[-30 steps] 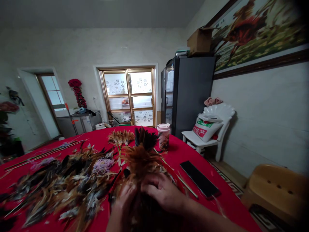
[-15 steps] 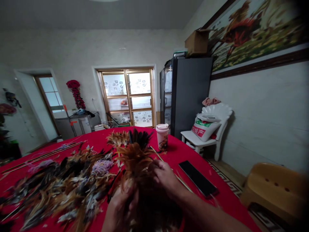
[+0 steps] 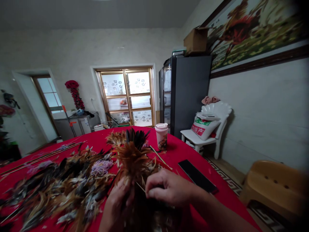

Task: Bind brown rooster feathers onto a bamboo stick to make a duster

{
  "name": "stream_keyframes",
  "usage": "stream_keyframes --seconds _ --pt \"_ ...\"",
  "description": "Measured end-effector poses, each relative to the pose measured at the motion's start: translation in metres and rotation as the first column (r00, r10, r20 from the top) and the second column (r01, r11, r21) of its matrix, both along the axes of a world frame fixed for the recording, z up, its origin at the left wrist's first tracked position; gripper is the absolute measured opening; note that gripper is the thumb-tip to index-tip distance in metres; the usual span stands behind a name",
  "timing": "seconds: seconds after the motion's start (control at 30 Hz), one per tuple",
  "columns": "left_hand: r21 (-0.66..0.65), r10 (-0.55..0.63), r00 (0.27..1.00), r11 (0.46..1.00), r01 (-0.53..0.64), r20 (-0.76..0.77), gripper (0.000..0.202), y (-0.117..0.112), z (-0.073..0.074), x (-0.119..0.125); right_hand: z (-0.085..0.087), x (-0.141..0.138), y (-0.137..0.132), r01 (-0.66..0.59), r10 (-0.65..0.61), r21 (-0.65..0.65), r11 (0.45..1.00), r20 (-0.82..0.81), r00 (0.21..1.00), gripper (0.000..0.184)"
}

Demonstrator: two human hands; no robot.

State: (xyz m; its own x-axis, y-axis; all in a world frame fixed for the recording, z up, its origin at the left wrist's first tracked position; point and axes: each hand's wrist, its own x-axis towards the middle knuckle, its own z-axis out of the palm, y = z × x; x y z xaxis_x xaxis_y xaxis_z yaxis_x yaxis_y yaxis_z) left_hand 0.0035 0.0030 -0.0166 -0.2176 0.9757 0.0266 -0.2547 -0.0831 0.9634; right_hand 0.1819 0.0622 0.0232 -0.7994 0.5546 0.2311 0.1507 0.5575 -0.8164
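Both my hands are at a dense bundle of brown and black rooster feathers at the near edge of the table. My left hand grips the bundle from below. My right hand pinches into its near side with curled fingers. A thin bamboo stick juts out of the bundle toward the right. To the left lies a large loose heap of feathers, with a tangle of lilac rubber bands at its edge.
The round table has a red cloth. A black phone and a patterned paper cup stand right of the bundle. Long sticks lie at the left. A white chair and a dark refrigerator stand beyond.
My right hand has moved down and closer to my left hand. The free end of the bamboo stick has swung toward the far side of the table. The view has drifted slightly.
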Motion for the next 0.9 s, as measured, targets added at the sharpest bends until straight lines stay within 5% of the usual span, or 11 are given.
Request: stream_keyframes --seconds 0.17,0.33,0.5,0.7,0.9 --pt "-0.003 -0.001 0.999 1.000 0.000 -0.038 0.028 -0.002 0.004 -0.004 0.008 0.002 -0.010 0.011 -0.012 0.049 0.999 0.007 1.000 0.016" --pt "0.083 -0.103 0.991 0.990 0.110 -0.084 0.038 -0.002 0.010 -0.014 0.029 0.033 -0.001 -0.099 0.092 0.111 0.989 0.069 0.993 0.017" --pt "0.090 0.097 0.995 0.991 -0.097 0.009 0.027 -0.010 0.030 -0.014 0.044 0.063 0.009 -0.229 0.215 0.086 0.970 0.147 0.965 0.020" --pt "0.147 0.162 0.985 0.975 -0.168 0.054 0.027 -0.009 0.039 -0.028 0.032 0.056 0.020 0.002 -0.116 0.373 0.928 0.284 0.952 0.012" --pt "0.197 0.049 0.998 0.979 -0.056 0.041 0.019 -0.004 0.038 -0.034 0.005 0.014 0.011 -0.149 0.011 0.394 0.907 0.332 0.943 0.013"
